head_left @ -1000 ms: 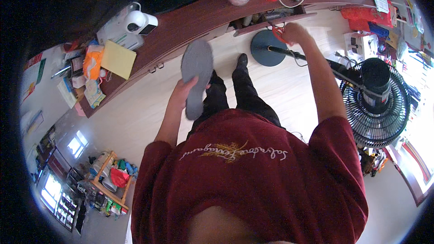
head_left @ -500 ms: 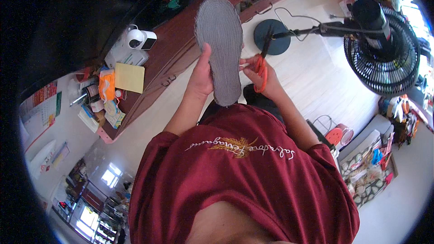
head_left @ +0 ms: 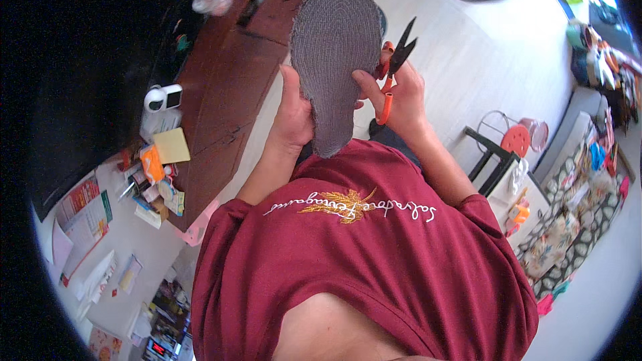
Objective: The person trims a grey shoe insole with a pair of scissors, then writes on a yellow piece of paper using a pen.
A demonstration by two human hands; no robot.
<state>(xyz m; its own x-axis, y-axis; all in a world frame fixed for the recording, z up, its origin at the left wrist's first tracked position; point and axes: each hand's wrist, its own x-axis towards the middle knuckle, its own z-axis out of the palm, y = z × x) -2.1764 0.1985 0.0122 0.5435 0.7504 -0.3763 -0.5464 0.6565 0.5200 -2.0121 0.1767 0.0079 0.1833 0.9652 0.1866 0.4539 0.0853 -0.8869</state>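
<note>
— What's each grip on?
— Left hand (head_left: 294,117) is closed on the grey sole (head_left: 332,60), held upright before the chest. Right hand (head_left: 394,97) pinches its edge and seemingly clasps orange snips (head_left: 393,67).
— Around them?
— Brown desk (head_left: 227,87), left.

the grey insole (head_left: 334,60) is up close to the chest now, left hand (head_left: 294,110) gripping its edge; the right hand (head_left: 394,97) has left the desk and brings orange-handled snips (head_left: 394,67) beside it.
</note>
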